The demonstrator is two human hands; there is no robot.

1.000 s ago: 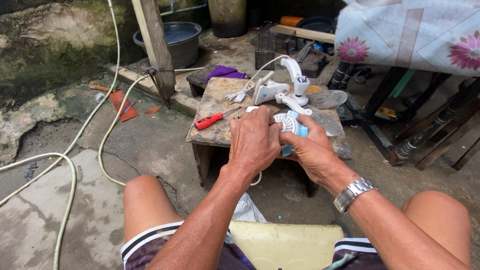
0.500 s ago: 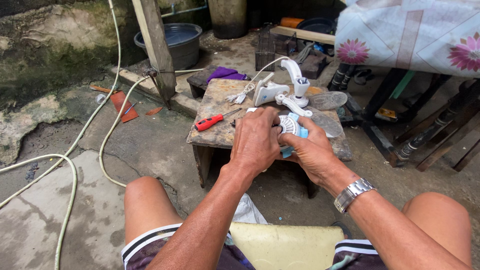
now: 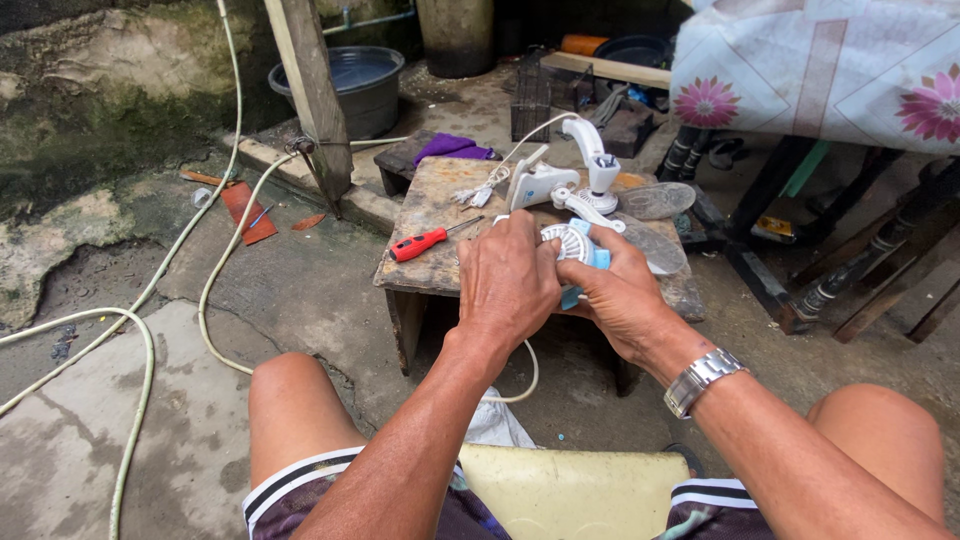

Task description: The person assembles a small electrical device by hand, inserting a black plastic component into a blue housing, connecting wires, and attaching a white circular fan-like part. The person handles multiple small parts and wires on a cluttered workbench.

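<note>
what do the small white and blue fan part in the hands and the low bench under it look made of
Small white and blue fan part: probably moulded plastic, smooth, with thin ribs. Held between left hand and right hand. Low bench: apparently wood, rough, grey, stained and worn at its edges.

Hardly anything shifts: the left hand (image 3: 508,280) slides a touch further over the small white fan part (image 3: 572,243), covering more of its ribbed face, while the right hand (image 3: 622,296) tilts it slightly toward the person.
</note>
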